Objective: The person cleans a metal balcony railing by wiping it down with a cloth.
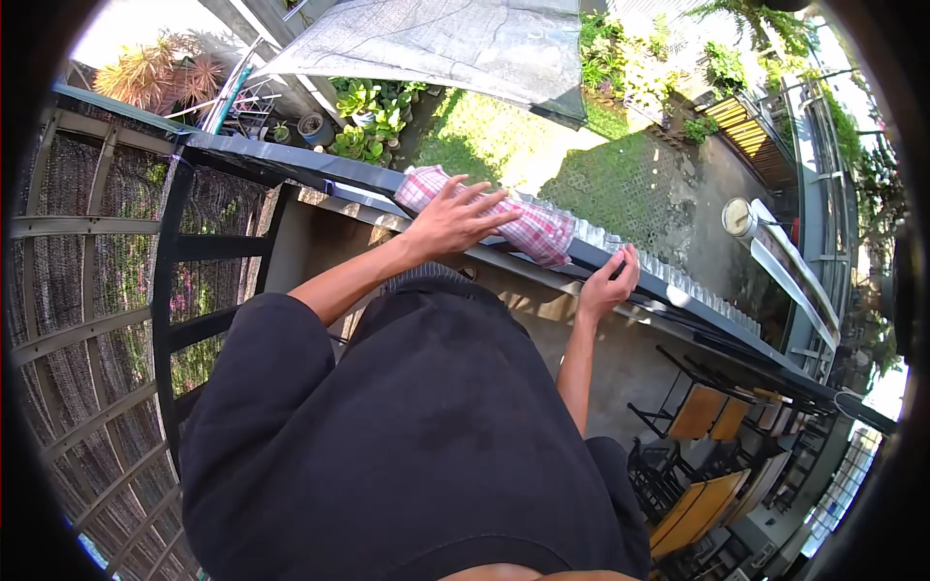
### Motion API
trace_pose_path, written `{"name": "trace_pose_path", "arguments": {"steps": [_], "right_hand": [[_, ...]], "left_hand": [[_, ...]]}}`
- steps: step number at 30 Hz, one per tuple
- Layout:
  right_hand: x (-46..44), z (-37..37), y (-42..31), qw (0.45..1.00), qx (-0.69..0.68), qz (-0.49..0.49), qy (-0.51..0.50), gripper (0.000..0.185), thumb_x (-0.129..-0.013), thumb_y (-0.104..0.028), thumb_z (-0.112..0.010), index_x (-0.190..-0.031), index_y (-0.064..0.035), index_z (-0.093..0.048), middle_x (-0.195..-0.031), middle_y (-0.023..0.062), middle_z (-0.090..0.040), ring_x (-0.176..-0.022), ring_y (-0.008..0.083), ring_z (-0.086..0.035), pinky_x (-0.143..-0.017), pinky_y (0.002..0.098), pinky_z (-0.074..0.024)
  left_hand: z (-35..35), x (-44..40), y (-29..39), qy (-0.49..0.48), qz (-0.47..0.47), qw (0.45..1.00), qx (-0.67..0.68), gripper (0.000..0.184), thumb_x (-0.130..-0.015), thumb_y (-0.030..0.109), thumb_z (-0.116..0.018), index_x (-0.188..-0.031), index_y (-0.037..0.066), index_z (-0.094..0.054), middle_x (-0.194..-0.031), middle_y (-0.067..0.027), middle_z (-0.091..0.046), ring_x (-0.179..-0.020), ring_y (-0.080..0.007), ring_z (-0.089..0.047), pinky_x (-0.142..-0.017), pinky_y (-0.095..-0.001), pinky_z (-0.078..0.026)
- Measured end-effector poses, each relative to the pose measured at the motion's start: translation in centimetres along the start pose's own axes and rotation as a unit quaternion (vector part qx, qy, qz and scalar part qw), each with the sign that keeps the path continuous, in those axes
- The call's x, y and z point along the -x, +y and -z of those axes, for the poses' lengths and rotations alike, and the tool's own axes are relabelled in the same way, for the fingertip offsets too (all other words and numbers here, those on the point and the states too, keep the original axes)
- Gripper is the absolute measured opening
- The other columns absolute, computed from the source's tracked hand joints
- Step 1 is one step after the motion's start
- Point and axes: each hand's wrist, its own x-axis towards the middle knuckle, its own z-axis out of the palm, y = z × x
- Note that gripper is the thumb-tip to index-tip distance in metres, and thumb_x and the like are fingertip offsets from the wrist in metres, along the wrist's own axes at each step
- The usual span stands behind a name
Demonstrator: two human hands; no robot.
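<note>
Grey shade net [436, 44] up top, sunlit lawn [494, 136] under it, part in shadow. Upper left: spiky orange-leaved plant [145, 77], potted plant [313, 126] beside broad-leaved green shrubs [363, 126]. Upper right: yellow slatted panel [741, 126]; below it a round container [739, 218], contents unclear, next to long white boards [790, 281]. Left side: metal grid [82, 225] over brown screen [58, 281], pink blooms [184, 286] partly visible. Lower right: brown tabletop [696, 412], larger yellow tabletop [697, 508] tilted, dark chairs [668, 474] near both, concrete floor [620, 358].
</note>
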Motion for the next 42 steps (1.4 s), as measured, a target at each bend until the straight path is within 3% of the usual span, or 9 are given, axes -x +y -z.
{"name": "trace_pose_path", "arguments": {"steps": [5, 6, 10, 14, 24, 32, 35, 39, 42], "right_hand": [[0.6, -1.1, -0.3, 0.997, 0.058, 0.037, 0.017, 0.023, -0.109, -0.017, -0.057, -0.109, -0.0002, -0.073, -0.13, 0.0172, -0.074, -0.122, 0.0366, -0.066, -0.116, 0.0551, -0.0411], [0.7, -1.3, -0.3, 0.996, 0.072, 0.047, 0.017, 0.024, -0.11, -0.017, -0.056, -0.108, -0.001, -0.073, -0.129, 0.0161, -0.074, -0.122, 0.0358, -0.066, -0.118, 0.0562, -0.039], [0.7, -1.3, -0.2, 0.994, 0.095, 0.048, 0.002, 0.028, -0.111, -0.02, -0.052, -0.107, -0.0027, -0.073, -0.132, 0.0134, -0.073, -0.124, 0.0344, -0.065, -0.12, 0.0586, -0.0349], [1.0, -1.5, 0.5, 0.992, 0.117, 0.053, -0.007, 0.032, -0.113, -0.021, -0.048, -0.106, -0.0028, -0.073, -0.133, 0.0132, -0.072, -0.125, 0.0341, -0.064, -0.121, 0.0585, -0.0348], [1.3, -1.5, 0.4, 0.987, 0.148, 0.053, -0.001, 0.037, -0.113, -0.022, -0.045, -0.104, -0.0009, -0.074, -0.134, 0.0155, -0.071, -0.125, 0.0371, -0.063, -0.121, 0.0577, -0.0361], [1.8, -2.5, 4.9, 0.983, 0.183, 0.02, 0.012, 0.037, -0.109, -0.026, -0.057, -0.133, -0.0005, -0.069, -0.157, 0.0217, -0.056, -0.15, 0.0384, -0.048, -0.127, 0.0611, -0.0258], [2.0, -3.1, 0.3, 0.98, 0.187, -0.066, 0.013, 0.042, -0.108, -0.032, -0.064, -0.133, 0.001, -0.068, -0.154, 0.0212, -0.059, -0.148, 0.0396, -0.05, -0.128, 0.0589, -0.0265], [3.1, -7.5, -7.4, 0.996, 0.089, -0.015, 0.008, 0.045, -0.106, -0.038, -0.068, -0.131, 0.0003, -0.069, -0.141, 0.0175, -0.069, -0.136, 0.038, -0.06, -0.124, 0.0572, -0.0316], [3.8, -10.7, -12.2, 0.982, 0.183, 0.035, -0.03, 0.042, -0.106, -0.042, -0.066, -0.127, -0.0059, -0.073, -0.131, 0.0118, -0.075, -0.126, 0.0339, -0.066, -0.119, 0.0519, -0.0391]], "left_hand": [[3.2, 4.5, -5.7, -0.037, 0.076, 0.995, 0.045, 0.061, -0.11, 0.051, -0.053, -0.166, 0.028, -0.047, -0.153, -0.0071, -0.061, -0.138, -0.0263, -0.058, -0.117, -0.0539, -0.036], [3.0, 4.3, -5.8, -0.004, 0.098, 0.991, 0.092, 0.061, -0.111, 0.054, -0.051, -0.16, 0.019, -0.054, -0.138, -0.0101, -0.068, -0.128, -0.0279, -0.062, -0.112, -0.0524, -0.039], [1.2, 0.6, -2.4, -0.003, 0.13, 0.99, 0.052, 0.05, -0.111, 0.055, -0.051, -0.13, 0.013, -0.07, -0.109, -0.0107, -0.071, -0.102, -0.0276, -0.066, -0.095, -0.0464, -0.044], [-0.7, -4.0, 2.2, -0.038, 0.063, 0.997, 0.038, 0.052, -0.108, 0.057, -0.053, -0.135, 0.015, -0.069, -0.097, -0.0095, -0.069, -0.09, -0.0261, -0.068, -0.079, -0.0423, -0.046], [0.2, -0.3, -0.5, 0.019, 0.069, 0.996, 0.055, 0.055, -0.103, 0.057, -0.062, -0.138, 0.015, -0.068, -0.11, -0.0101, -0.068, -0.103, -0.026, -0.063, -0.088, -0.0424, -0.047], [5.9, 13.5, -16.5, 0.043, 0.225, 0.973, 0.035, 0.051, -0.106, 0.05, -0.061, -0.139, 0.012, -0.068, -0.133, -0.0112, -0.068, -0.129, -0.029, -0.06, -0.114, -0.0496, -0.04], [9.0, 18.8, -23.4, 0.04, 0.307, 0.951, -0.003, 0.049, -0.104, 0.045, -0.063, -0.136, 0.009, -0.069, -0.14, -0.0119, -0.067, -0.137, -0.0306, -0.057, -0.123, -0.0518, -0.032], [10.2, 27.4, -34.2, 0.033, 0.355, 0.93, -0.087, 0.047, -0.105, 0.043, -0.061, -0.135, 0.008, -0.069, -0.144, -0.0126, -0.065, -0.139, -0.0317, -0.056, -0.125, -0.052, -0.028], [12.4, 31.6, -39.9, 0.042, 0.34, 0.935, -0.089, 0.041, -0.108, 0.038, -0.057, -0.131, 0.008, -0.071, -0.141, -0.0137, -0.066, -0.136, -0.0324, -0.057, -0.119, -0.0492, -0.036]]}}
